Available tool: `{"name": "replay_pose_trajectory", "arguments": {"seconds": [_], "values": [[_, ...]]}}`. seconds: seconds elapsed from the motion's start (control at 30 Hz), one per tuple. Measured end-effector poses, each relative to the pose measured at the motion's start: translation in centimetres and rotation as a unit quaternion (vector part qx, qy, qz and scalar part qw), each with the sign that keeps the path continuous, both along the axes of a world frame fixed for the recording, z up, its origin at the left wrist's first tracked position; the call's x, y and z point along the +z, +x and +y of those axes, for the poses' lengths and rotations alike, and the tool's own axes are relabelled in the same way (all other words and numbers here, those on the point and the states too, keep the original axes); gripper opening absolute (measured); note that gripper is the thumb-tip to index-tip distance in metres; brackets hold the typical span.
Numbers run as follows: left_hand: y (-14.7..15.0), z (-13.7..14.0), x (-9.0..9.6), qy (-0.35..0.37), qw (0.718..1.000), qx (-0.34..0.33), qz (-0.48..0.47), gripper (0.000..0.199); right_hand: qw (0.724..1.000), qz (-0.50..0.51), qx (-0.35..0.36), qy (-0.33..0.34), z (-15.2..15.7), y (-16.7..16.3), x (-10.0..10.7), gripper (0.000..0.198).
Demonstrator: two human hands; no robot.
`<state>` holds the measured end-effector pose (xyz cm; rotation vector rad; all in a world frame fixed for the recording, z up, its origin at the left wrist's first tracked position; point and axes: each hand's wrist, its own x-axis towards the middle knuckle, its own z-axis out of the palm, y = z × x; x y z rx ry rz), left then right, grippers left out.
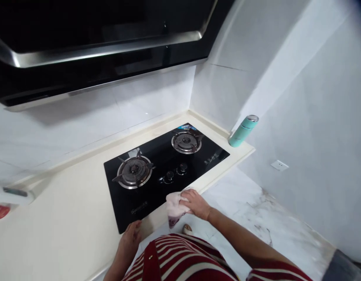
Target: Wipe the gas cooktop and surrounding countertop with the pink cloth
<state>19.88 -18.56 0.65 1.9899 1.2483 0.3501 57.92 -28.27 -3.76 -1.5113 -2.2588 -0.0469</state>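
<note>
A pale pink cloth (176, 206) is bunched under my right hand (196, 203), whose fingers press it against the front edge of the counter. Part of the cloth hangs down past that edge, showing a darker patch. My left hand (130, 238) rests on the counter's front edge by the near left corner of the black gas stove (151, 195); its fingers lie on the surface and hold nothing. The stove has a left burner (134, 171), a right burner (186, 141) and two control knobs, the left knob (169, 175) and the right knob (183, 168).
A black range hood (110, 58) overhangs the stove. On the cream counter (66, 214), a mint-green thermos bottle (242, 132) stands at the right end by the wall. A white bottle-like object (13, 195) with a red part is at the left edge. A wall socket (279, 165) sits lower right.
</note>
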Motion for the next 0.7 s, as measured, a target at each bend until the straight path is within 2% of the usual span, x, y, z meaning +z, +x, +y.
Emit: {"name": "replay_pose_trajectory", "arguments": {"seconds": [0.1, 0.17, 0.27, 0.37, 0.43, 0.5, 0.6, 0.7], "values": [[3.2, 0.4, -0.4, 0.002, 1.000, -0.022, -0.006, 0.038, 0.998, 0.002, -0.058, 0.011, -1.5, 7.7, -0.3, 0.044], [5.4, 0.5, -0.3, 0.006, 1.000, -0.022, -0.008, 0.035, 0.993, -0.010, -0.117, -0.023, -2.5, 13.0, 0.0, 0.043], [8.3, 0.2, -0.1, 0.034, 0.999, -0.019, 0.011, 0.033, 0.965, -0.040, -0.235, -0.109, -3.5, 20.1, 1.2, 0.043], [10.1, -0.6, -0.1, 0.096, 0.993, -0.028, 0.063, 0.033, 0.933, -0.055, -0.320, -0.156, -3.7, 24.5, 2.3, 0.051], [10.8, -1.1, 0.0, 0.129, 0.985, -0.029, 0.107, 0.034, 0.924, -0.055, -0.342, -0.164, -3.5, 25.1, 2.5, 0.060], [11.1, -1.5, 0.2, 0.137, 0.980, -0.031, 0.142, 0.035, 0.916, -0.060, -0.359, -0.170, -3.1, 23.6, 2.4, 0.070], [11.4, -1.6, 0.6, 0.117, 0.977, -0.041, 0.173, 0.035, 0.903, -0.073, -0.388, -0.168, -2.7, 18.5, 1.9, 0.078], [11.6, -1.1, 0.9, 0.095, 0.972, -0.056, 0.209, 0.035, 0.915, -0.041, -0.372, -0.150, -2.2, 11.4, 1.7, 0.070]]}}
